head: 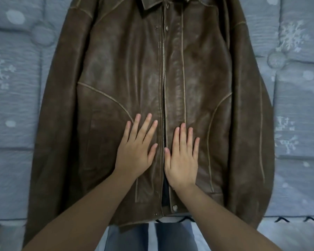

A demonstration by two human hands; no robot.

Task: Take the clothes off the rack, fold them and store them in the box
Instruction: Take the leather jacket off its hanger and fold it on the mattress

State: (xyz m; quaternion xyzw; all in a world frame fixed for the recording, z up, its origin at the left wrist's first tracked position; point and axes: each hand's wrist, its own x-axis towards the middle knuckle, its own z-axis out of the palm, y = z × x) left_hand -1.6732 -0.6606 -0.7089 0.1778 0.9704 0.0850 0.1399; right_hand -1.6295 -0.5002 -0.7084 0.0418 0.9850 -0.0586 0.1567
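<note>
A brown leather jacket [127, 73] lies spread out face up on the bed, collar at the top, zipper running down its middle, both sleeves along its sides. My left hand [137, 151] lies flat on the left front panel just beside the zipper, fingers straight and slightly spread. My right hand [182, 158] presses flat on the right front panel on the zipper's other side. Neither hand holds anything. The rack and the box are out of view.
The jacket rests on a blue quilted bedspread [14, 109] with white snowflakes and dots. The bed's front edge runs along the bottom, where my legs in blue jeans [172, 236] show below the jacket's hem.
</note>
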